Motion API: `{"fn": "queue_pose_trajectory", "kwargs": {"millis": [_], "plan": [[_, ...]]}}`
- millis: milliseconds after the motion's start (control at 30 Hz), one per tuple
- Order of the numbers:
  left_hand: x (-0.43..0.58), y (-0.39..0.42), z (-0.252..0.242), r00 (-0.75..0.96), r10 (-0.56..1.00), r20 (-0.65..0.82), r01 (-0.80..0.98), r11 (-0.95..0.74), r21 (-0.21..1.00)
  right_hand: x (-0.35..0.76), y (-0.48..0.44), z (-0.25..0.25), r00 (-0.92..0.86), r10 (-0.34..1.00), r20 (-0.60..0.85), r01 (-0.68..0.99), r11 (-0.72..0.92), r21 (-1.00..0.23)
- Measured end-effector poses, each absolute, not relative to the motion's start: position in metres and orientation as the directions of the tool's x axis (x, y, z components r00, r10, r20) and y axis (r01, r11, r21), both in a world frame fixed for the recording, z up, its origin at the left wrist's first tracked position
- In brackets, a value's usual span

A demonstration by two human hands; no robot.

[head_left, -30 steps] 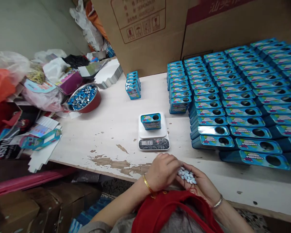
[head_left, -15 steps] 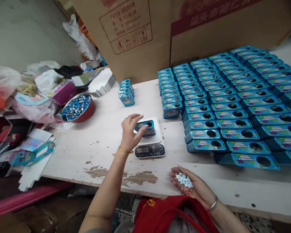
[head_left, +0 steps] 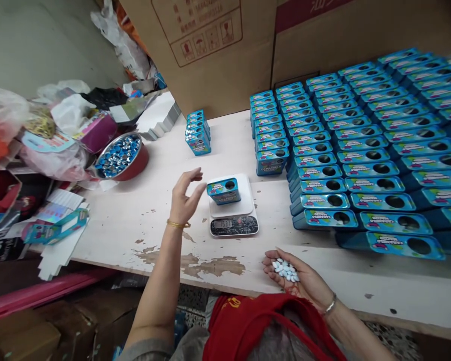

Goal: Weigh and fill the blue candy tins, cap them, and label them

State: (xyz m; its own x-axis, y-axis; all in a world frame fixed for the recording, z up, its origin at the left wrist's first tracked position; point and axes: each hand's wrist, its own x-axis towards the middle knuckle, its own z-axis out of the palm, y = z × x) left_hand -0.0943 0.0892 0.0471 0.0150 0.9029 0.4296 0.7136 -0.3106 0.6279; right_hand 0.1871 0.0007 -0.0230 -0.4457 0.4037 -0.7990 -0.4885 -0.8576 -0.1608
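Note:
A small blue candy tin [head_left: 225, 197] with a round hole in its top stands on the white pan of a kitchen scale [head_left: 234, 225], whose display is lit. Just left of the tin, my left hand [head_left: 183, 201] has thumb and fingers apart and holds nothing; a small gap seems to separate its fingertips from the tin. Near the table's front edge, my right hand [head_left: 308, 282] lies palm up, cupped around several small white candies [head_left: 285, 269].
Rows of blue tins [head_left: 325, 186] fill the right side. Several more tins [head_left: 198, 142] stand behind the scale. On the left are a metal bowl [head_left: 142, 161] of blue-and-silver pieces and piled bags [head_left: 52, 163]. A large cardboard carton [head_left: 218, 75] stands at the back.
My left hand has moved left, off the tin, leaving it standing on the scale. My right hand still cups the candies. The head view has shifted slightly.

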Motion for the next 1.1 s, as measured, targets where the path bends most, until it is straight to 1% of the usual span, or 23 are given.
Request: {"fn": "queue_pose_trajectory", "kwargs": {"millis": [100, 167, 300, 600, 700, 800, 900, 967, 1033, 1100], "plan": [[-0.106, 0.083, 0.045, -0.153, 0.888, 0.433, 0.673, -0.227, 0.704, 0.187, 0.001, -0.022, -0.446, 0.401, -0.800, -0.482, -0.861, -0.163], [-0.110, 0.079, 0.042, -0.201, 0.889, 0.411, 0.660, -0.188, 0.728, 0.187, 0.000, -0.023, -0.450, 0.406, -0.795, -0.476, -0.862, -0.171], [-0.111, 0.073, 0.038, -0.198, 0.907, 0.372, 0.663, -0.156, 0.732, 0.188, -0.001, -0.024, -0.461, 0.419, -0.782, -0.476, -0.861, -0.180], [-0.103, 0.077, 0.041, -0.131, 0.916, 0.380, 0.695, -0.189, 0.694, 0.189, -0.004, -0.029, -0.477, 0.442, -0.759, -0.459, -0.862, -0.213], [-0.099, 0.078, 0.044, -0.084, 0.920, 0.384, 0.724, -0.208, 0.658, 0.189, -0.004, -0.029, -0.483, 0.453, -0.749, -0.465, -0.858, -0.219], [-0.092, 0.079, 0.047, 0.027, 0.925, 0.380, 0.752, -0.269, 0.602, 0.188, -0.004, -0.028, -0.486, 0.464, -0.740, -0.472, -0.852, -0.225], [-0.081, 0.085, 0.051, 0.202, 0.938, 0.282, 0.826, -0.318, 0.466, 0.185, -0.004, -0.027, -0.497, 0.479, -0.724, -0.482, -0.846, -0.229], [-0.069, 0.094, 0.055, 0.281, 0.935, 0.218, 0.867, -0.344, 0.360, 0.182, -0.004, -0.027, -0.506, 0.490, -0.710, -0.495, -0.839, -0.227], [-0.053, 0.105, 0.059, 0.329, 0.918, 0.222, 0.875, -0.384, 0.295, 0.179, -0.003, -0.027, -0.512, 0.503, -0.696, -0.509, -0.830, -0.225], [-0.034, 0.120, 0.062, 0.364, 0.895, 0.258, 0.865, -0.428, 0.263, 0.177, -0.003, -0.027, -0.517, 0.516, -0.683, -0.520, -0.823, -0.228]]}}
